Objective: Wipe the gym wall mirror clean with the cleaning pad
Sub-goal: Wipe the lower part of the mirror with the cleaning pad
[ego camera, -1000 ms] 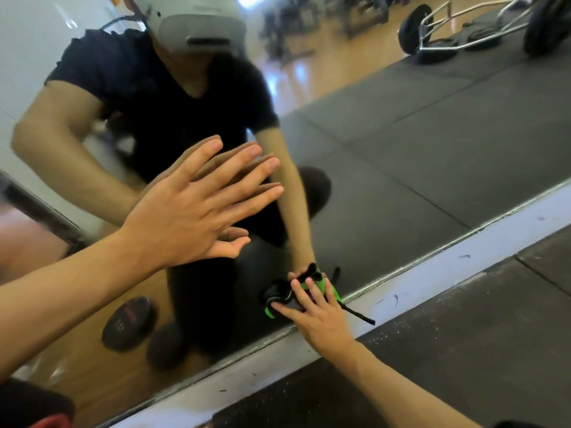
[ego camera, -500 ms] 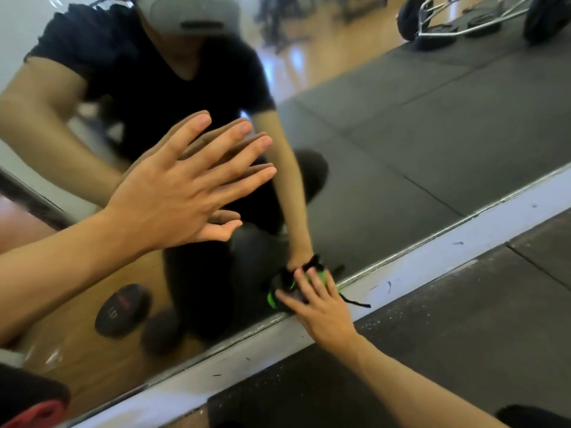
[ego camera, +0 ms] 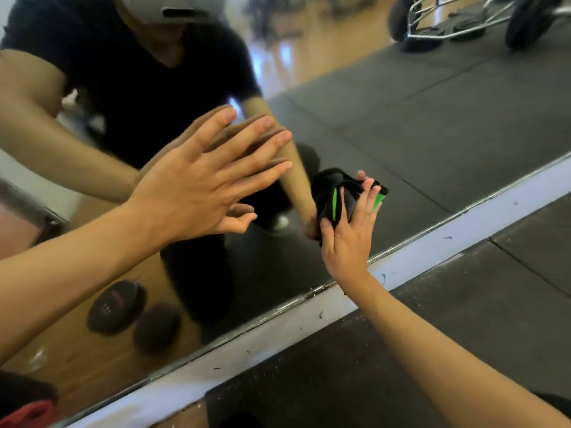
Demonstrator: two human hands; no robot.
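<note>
1. My left hand (ego camera: 197, 193) is flat against the mirror (ego camera: 417, 125), fingers straight and spread, holding nothing. It looks like a brace. Its fingertips meet their own reflection, so I take it as touching the glass.
2. My right hand (ego camera: 349, 239) presses the cleaning pad (ego camera: 335, 199) onto the glass. The thumb hooks its left edge and the fingers lie over its right side, lightly curled. It is a grip as much as a press.
3. Where the pad sits: low on the mirror, a little above the bottom edge and the white baseboard strip (ego camera: 463, 239), just right of my left thumb but not touching that hand.
4. Progress is a judgement only. The pad is on the glass, so wiping is under way. I cannot see streaks, wet patches or any clean-versus-dirty line, so how much has been covered is not readable. The wide stretch of mirror up and to the right, reflecting dark floor mats (ego camera: 463, 97) and a wheeled metal frame (ego camera: 457, 23), is well away from the pad — I'd count most of the pane as left to do.
5. Orientation: the pad is bunched, black with green stripes. The visible green stripe on its left runs nearly upright, leaning slightly right at the top. A second green tip pokes out past my fingertips at the upper right. The long axis seems to run from lower left to upper right, along my fingers — the crumpling makes this uncertain.
</note>
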